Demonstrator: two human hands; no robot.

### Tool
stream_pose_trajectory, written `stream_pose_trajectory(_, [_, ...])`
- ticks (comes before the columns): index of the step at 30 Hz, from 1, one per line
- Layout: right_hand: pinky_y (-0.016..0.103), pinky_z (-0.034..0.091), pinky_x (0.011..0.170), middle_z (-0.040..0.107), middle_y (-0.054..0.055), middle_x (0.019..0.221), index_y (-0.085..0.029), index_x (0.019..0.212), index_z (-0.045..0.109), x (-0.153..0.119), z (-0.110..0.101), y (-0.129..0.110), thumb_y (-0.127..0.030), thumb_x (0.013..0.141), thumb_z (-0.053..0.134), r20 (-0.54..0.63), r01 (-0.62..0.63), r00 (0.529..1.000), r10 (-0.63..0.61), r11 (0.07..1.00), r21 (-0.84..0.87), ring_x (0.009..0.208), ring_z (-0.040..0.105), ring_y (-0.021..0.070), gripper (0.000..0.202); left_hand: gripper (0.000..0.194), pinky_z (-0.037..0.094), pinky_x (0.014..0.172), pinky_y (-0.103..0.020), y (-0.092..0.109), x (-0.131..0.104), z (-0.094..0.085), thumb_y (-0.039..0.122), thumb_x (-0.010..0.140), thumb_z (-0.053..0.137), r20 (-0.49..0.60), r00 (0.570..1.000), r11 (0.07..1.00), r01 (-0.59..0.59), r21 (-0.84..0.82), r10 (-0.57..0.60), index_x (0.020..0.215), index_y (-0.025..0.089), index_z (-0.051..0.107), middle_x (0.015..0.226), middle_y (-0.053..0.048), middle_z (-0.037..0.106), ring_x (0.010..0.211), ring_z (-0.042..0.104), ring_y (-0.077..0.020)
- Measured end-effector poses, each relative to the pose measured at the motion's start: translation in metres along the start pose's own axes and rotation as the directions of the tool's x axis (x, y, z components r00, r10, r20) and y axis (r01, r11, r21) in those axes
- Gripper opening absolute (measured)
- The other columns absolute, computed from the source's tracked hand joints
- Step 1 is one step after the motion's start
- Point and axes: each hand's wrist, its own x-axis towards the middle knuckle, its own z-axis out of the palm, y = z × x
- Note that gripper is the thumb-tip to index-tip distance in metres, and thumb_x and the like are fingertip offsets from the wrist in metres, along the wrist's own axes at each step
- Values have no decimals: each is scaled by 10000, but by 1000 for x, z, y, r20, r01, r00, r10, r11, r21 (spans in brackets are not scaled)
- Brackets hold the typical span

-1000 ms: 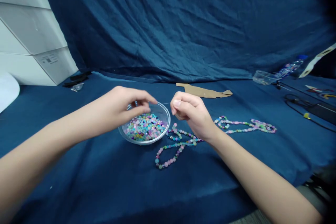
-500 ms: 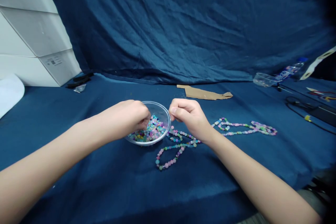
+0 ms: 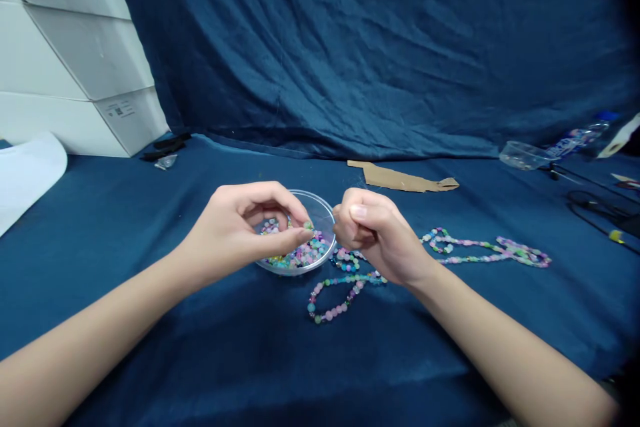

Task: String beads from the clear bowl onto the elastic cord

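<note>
Between thumb and forefinger my left hand (image 3: 250,220) pinches a small green bead (image 3: 308,225), just above a clear round plastic bowl (image 3: 327,255). Many small beads (image 3: 303,255) in pink, blue, purple and yellow lie in the bowl, partly covered by that hand. Beside the bowl's right rim, my right hand (image 3: 373,230) is closed on a thin beading thread, only faintly visible towards the bead. A long strand of strung beads (image 3: 333,313) lies looped on the cloth below and to the right of this hand, which hides part of it.
Behind the bowl lies a torn piece of brown cardboard (image 3: 400,179). White boxes (image 3: 75,67) stand at the left, with a small plastic bag (image 3: 166,161) near them. At the right are a clear container (image 3: 523,156), a bottle (image 3: 580,140) and black cables (image 3: 590,207).
My left hand has come up out of the beads with a green bead in its fingertips, and turned towards my right hand. My right hand stays closed beside the bowl. The view has shifted slightly left.
</note>
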Motion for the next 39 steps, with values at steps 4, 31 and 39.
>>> stream_pose_trajectory(4, [256, 183, 505, 384, -59, 600, -174, 716, 590, 0, 3, 2, -310, 977, 633, 6, -7, 1000, 7, 1000, -5, 526, 253, 81, 297, 165, 588, 720, -181, -4, -1, 5, 118, 750, 878, -18, 1000, 999, -17, -41, 16, 844, 204, 772, 843, -17, 762, 812, 716, -136])
stream_pose_trajectory(31, [255, 214, 510, 399, -63, 605, -181, 736, 584, 1, 3, 4, -309, 1004, 611, -4, -9, 1000, 9, 998, -58, 524, 264, 81, 299, 261, 577, 689, -153, -4, -4, 10, 12, 678, 873, -64, 998, 994, -2, -110, -5, 824, 213, 793, 790, 7, 754, 747, 691, -108])
stream_pose_trajectory(39, [261, 193, 515, 369, -64, 601, -181, 732, 579, 2, 3, 4, -304, 1004, 610, -18, -15, 1000, 15, 999, -30, 526, 249, 85, 300, 224, 582, 656, -187, -3, -4, 10, 46, 671, 892, -54, 998, 995, -14, -94, 9, 813, 184, 787, 781, -21, 757, 722, 694, -132])
